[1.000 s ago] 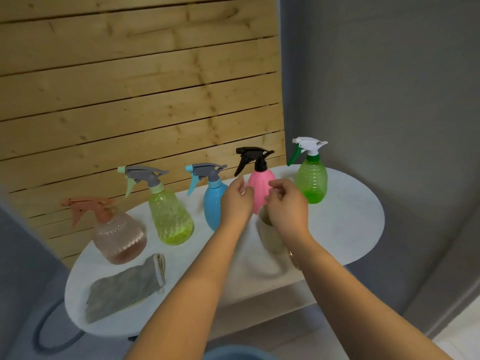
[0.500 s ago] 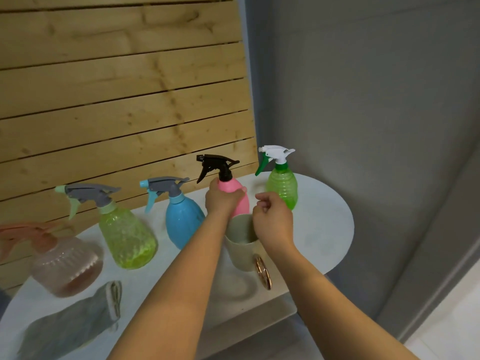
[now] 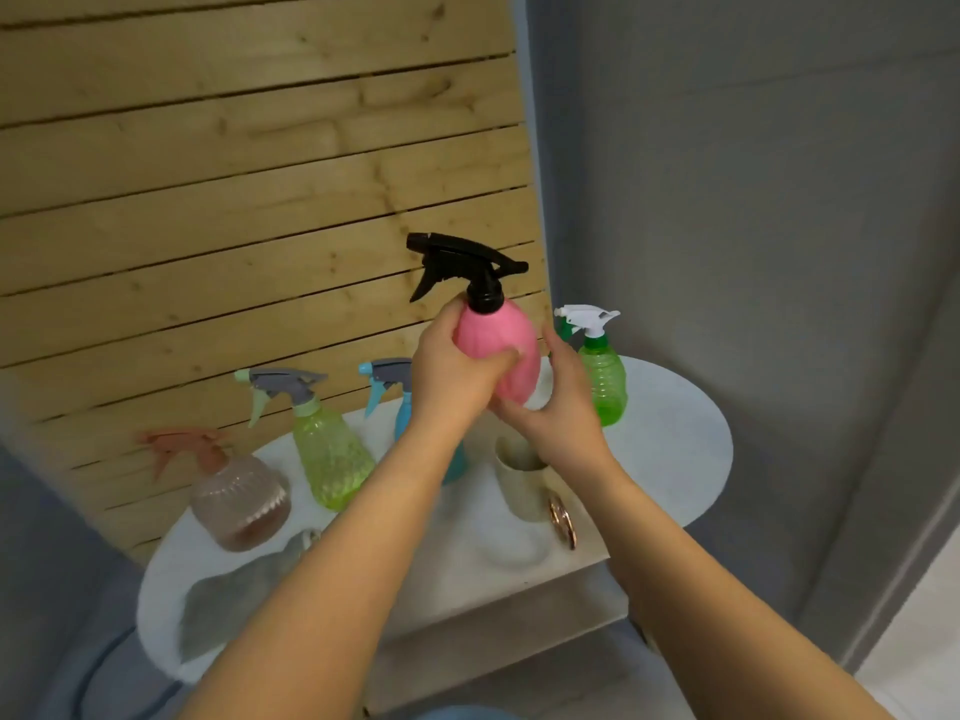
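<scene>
**Both hands on pink sprayer, lifted off worktop**

The left hand grips the pink plastic spray bottle round its belly, with the thumb across the front and the fingers behind. The right hand cups the bottle's lower end: the thumb runs up the right side and the fingers curl under the base. The bottle is in the air, clear of the white oval worktop. It is roughly upright (leaning a little to the right), and the nozzle of its black trigger head points left. It hangs above and just behind a beige ceramic mug with a copper-coloured ring handle, which stands on the worktop below the right wrist.

The other sprayers stand in a row along the back:
- A green ribbed bottle with a white trigger is just right of the right hand.
- A blue bottle with a grey trigger is mostly hidden behind the left forearm.
- A yellow-green clear bottle is further left.
- A peach-tinted clear bottle is furthest left.

A grey cloth lies at the front left, partly behind the left arm. Behind the worktop is a wooden slat wall, with a plain grey wall to the right.
</scene>
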A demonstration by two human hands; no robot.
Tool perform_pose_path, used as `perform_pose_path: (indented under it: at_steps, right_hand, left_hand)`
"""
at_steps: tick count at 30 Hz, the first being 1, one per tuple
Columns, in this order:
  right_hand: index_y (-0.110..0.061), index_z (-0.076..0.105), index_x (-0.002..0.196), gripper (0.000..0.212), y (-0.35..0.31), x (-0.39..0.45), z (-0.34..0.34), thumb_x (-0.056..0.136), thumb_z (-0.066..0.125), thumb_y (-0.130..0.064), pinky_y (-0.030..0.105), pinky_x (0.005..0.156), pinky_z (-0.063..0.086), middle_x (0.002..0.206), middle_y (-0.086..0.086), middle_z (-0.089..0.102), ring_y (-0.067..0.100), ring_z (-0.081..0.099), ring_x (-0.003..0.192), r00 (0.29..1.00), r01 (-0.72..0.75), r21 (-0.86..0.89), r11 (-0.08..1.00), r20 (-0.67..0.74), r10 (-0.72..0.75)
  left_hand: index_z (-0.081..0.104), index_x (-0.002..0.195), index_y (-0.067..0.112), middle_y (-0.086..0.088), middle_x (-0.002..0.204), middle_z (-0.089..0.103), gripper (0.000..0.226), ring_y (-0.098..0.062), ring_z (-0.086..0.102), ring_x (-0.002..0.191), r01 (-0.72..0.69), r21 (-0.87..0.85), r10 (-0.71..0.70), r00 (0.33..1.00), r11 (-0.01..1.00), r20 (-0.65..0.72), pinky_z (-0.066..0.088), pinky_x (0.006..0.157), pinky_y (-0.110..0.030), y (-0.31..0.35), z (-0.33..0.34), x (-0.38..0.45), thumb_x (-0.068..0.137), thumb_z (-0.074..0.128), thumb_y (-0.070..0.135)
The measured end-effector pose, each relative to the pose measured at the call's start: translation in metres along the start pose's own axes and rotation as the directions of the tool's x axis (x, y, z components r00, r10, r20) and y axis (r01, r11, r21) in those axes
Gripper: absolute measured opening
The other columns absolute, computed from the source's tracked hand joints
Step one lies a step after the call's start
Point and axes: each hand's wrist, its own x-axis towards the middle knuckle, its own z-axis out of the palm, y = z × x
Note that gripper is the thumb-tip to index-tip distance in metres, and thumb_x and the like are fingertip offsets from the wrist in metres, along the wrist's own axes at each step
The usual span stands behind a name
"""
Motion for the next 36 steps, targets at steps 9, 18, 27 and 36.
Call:
perform_pose_path:
  at_steps: [9, 18, 27, 36]
  right_hand:
    - [-0.024, 0.032, 0.139, 0.090, -0.044, -0.082, -0.012, 0.066, 0.084, -0.035, 0.028, 0.090, 0.047, 0.126, -0.005, 0.048, 0.015, 0.051, 0.114, 0.850, -0.031, -0.095, 0.995, 0.521, 0.076]
    - [-0.032, 0.048, 0.121, 0.060, -0.033, -0.137, -0.016, 0.070, 0.080, -0.037, 0.026, 0.077, 0.052, 0.109, -0.006, 0.058, 0.011, 0.059, 0.094, 0.556, -0.133, -0.394, 0.909, 0.730, 0.397]
    - [-0.032, 0.047, 0.123, 0.066, -0.019, -0.144, -0.006, 0.067, 0.083, -0.024, 0.016, 0.074, 0.049, 0.109, -0.011, 0.056, 0.005, 0.055, 0.095, 0.430, 0.066, -0.418, 0.906, 0.832, 0.352]
    - [-0.033, 0.031, 0.138, 0.096, -0.013, -0.149, 0.014, 0.058, 0.084, -0.041, 0.020, 0.085, 0.040, 0.118, -0.008, 0.036, 0.009, 0.039, 0.104, 0.499, 0.448, -0.452, 0.771, 0.843, 0.204]
  left_hand:
    - [0.054, 0.125, 0.014, -0.003, 0.112, 0.065, 0.047, -0.016, 0.066, 0.094, 0.403, -0.145, -0.377, 0.909, 0.904, 0.175, 0.057, 0.076, -0.027, -0.011, -0.101, -0.113, 0.085, 0.067, 0.033]
    - [0.035, 0.129, 0.013, -0.004, 0.098, 0.057, 0.055, -0.016, 0.060, 0.083, 0.567, -0.086, -0.573, 0.809, 0.819, -0.130, 0.049, 0.063, -0.024, -0.081, -0.158, -0.213, 0.089, 0.059, 0.042]
    - [0.065, 0.076, 0.024, 0.008, 0.061, 0.058, 0.024, -0.005, 0.050, 0.058, 0.308, 0.353, -0.401, 0.888, 0.883, 0.227, 0.041, 0.059, -0.021, -0.124, -0.182, -0.221, 0.096, 0.052, 0.027]
    - [0.062, 0.084, 0.011, -0.005, 0.065, 0.060, 0.033, -0.015, 0.050, 0.057, 0.459, 0.346, -0.537, 0.825, 0.818, 0.177, 0.040, 0.058, -0.026, -0.126, -0.185, -0.214, 0.099, 0.044, 0.033]
